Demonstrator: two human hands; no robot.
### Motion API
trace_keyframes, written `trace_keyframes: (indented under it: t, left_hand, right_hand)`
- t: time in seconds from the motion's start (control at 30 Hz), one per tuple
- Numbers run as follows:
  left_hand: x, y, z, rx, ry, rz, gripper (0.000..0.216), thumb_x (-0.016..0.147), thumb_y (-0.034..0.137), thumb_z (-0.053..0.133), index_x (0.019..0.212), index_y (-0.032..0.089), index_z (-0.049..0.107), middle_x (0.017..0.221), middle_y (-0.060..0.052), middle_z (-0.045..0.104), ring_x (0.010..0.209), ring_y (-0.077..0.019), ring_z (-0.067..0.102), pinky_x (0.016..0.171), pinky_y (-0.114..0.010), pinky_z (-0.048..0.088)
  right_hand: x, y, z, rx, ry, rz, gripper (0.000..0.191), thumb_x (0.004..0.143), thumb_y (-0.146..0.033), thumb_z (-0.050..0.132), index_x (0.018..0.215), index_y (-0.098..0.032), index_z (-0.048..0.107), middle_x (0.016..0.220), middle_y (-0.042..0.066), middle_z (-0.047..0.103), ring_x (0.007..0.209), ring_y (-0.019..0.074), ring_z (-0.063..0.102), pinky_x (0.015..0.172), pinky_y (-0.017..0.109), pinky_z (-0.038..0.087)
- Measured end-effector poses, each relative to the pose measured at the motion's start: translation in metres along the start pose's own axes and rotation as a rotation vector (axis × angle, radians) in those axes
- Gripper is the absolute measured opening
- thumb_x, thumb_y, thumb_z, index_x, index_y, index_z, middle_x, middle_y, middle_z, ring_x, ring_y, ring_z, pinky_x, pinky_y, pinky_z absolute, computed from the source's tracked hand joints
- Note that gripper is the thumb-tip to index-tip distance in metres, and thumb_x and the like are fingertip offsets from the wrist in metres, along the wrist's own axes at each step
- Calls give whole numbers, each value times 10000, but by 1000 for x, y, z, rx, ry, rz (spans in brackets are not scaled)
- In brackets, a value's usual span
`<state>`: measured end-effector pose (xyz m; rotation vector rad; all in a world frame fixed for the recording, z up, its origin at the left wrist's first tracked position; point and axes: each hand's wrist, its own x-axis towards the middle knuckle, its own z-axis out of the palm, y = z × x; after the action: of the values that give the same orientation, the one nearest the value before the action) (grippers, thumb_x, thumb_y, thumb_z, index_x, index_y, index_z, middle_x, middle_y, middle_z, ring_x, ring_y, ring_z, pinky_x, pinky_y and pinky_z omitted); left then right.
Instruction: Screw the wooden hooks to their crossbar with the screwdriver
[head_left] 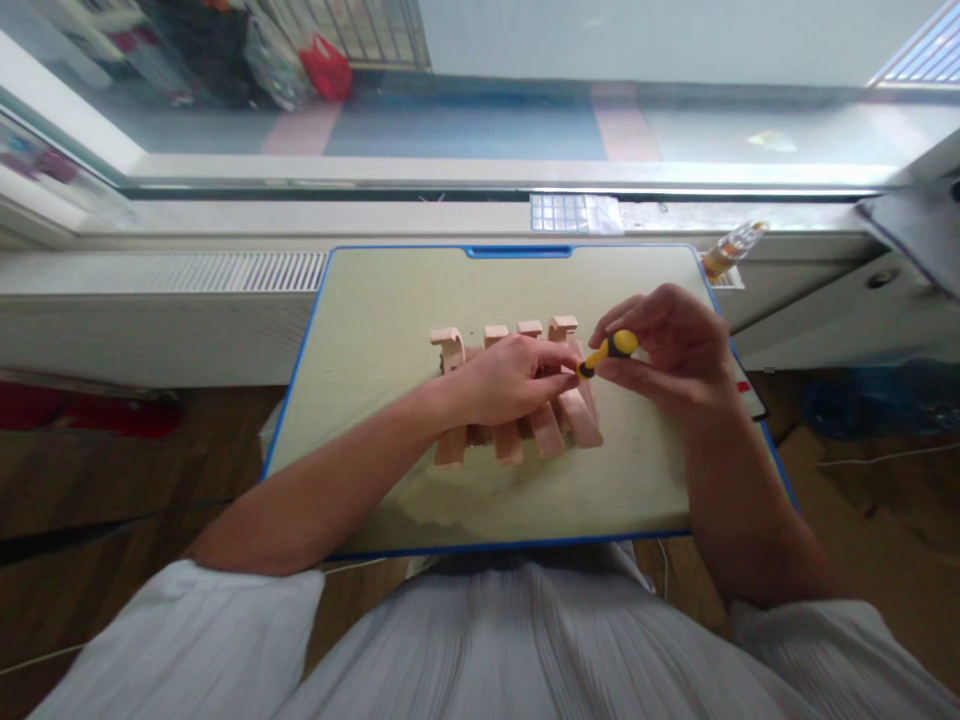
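A yellow and black screwdriver (609, 350) is tilted over the right end of a small wooden rack, its handle toward my right hand. My right hand (667, 345) has its thumb and fingers closed about the handle. My left hand (517, 378) reaches across the rack, thumb and forefinger pinched at the screwdriver's black lower end. The tip and whatever lies under it are hidden by those fingers. The light wooden rack (508, 445) lies on the table, with several slats whose far ends curl up like hooks. My left hand and wrist cover its middle.
The pale tabletop (360, 330) has a blue rim and a blue handle slot (519, 252) at the far edge. A bottle with amber liquid (731, 250) lies tilted beyond the far right corner. A gridded packet (559, 213) rests on the window sill, above a radiator (247, 272).
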<state>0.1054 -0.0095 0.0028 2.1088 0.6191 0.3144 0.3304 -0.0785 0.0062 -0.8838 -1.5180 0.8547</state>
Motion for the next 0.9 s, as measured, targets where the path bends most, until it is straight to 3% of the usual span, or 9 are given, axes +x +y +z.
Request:
trace_keyframes:
  t: [0.13, 0.4, 0.53, 0.63, 0.7, 0.9]
  left_hand:
    - [-4, 6, -1, 18, 97, 20, 347, 1039, 374, 693, 1321, 226, 831, 1000, -40, 831, 896, -186, 745, 861, -300, 573]
    - [-6, 6, 7, -104, 309, 125, 252, 984, 374, 790, 1141, 191, 862, 1076, -84, 842, 932, -192, 766, 829, -294, 598]
    - [-3, 3, 8, -144, 281, 139, 255, 1019, 383, 751, 1142, 187, 857, 1112, -89, 856, 1010, -214, 788, 901, -319, 610]
    - [-2, 5, 5, -143, 226, 114, 241, 1023, 351, 744, 1176, 198, 851, 1135, -72, 859, 1046, -215, 788, 957, -326, 605]
    - [-2, 6, 2, -164, 184, 104, 244, 1030, 318, 723, 1213, 205, 840, 1167, -65, 855, 1085, -216, 785, 985, -324, 605]
    - [0, 3, 3, -175, 119, 132, 294, 1061, 323, 670, 1295, 200, 798, 1234, -82, 831, 1142, -223, 769, 1049, -345, 599]
  right_hand:
    - [-1, 6, 10, 10, 79, -51, 475, 773, -325, 1011, 937, -305, 566, 937, -7, 774, 792, 195, 711, 604, 360, 572]
    - [-2, 14, 23, -52, 177, -77, 595, 724, -427, 1047, 902, -318, 490, 885, -23, 715, 699, 178, 629, 552, 363, 512]
    - [-2, 9, 21, -43, 147, -92, 483, 728, -354, 1040, 937, -308, 607, 968, 3, 710, 786, 189, 628, 619, 363, 526]
    - [-1, 1, 12, -59, 106, -62, 306, 833, -392, 944, 1077, -299, 783, 1103, 54, 730, 872, 211, 653, 697, 384, 552]
    - [-1, -4, 8, -62, 95, -51, 290, 884, -400, 881, 1156, -305, 851, 1163, 71, 756, 910, 225, 673, 733, 401, 561]
    - [-2, -7, 7, -40, 71, -31, 168, 926, -275, 840, 1089, -304, 871, 1045, 66, 803, 975, 261, 721, 801, 442, 564]
